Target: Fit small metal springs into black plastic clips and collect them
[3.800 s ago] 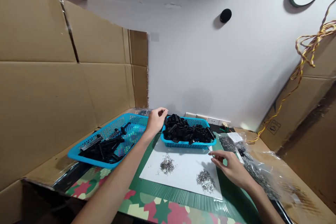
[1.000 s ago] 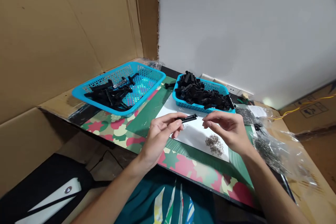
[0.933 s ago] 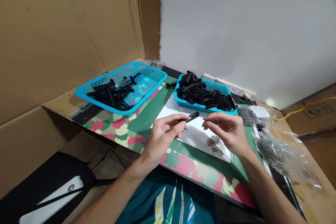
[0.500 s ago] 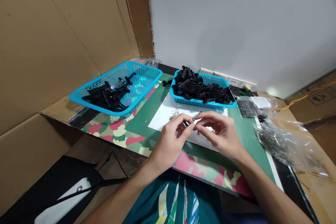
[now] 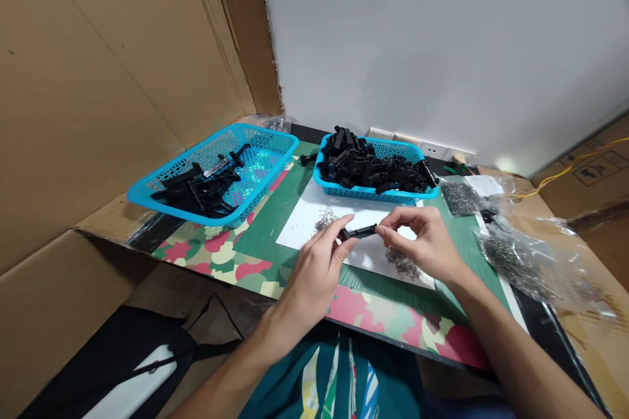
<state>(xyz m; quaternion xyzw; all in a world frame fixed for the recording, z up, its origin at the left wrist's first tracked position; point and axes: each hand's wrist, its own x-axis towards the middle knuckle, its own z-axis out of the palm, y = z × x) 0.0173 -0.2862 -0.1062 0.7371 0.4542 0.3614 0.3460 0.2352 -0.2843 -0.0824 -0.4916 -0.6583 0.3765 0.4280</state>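
Observation:
A narrow black plastic part (image 5: 362, 232) is held level between my two hands, above a white sheet of paper (image 5: 295, 226). My left hand (image 5: 322, 255) grips its left end between thumb and fingers. At the other end, my right hand (image 5: 417, 239) pinches the tip with thumb and forefinger. Under the right hand lies a pile of small metal pieces (image 5: 403, 263), too fine to name surely. Another small metal pile (image 5: 325, 218) sits on the paper just beyond my left fingers.
A blue basket (image 5: 378, 194) heaped with black parts stands behind the paper. To the left, a second blue basket (image 5: 265, 200) holds fewer. Plastic bags of metal pieces (image 5: 511, 258) lie at the right. Cardboard (image 5: 122, 65) walls the left side; a socket strip (image 5: 437, 150) runs behind.
My hands have moved apart, and the black part now shows lengthwise between them. The metal pile under my right hand is more exposed. The camera view has shifted slightly.

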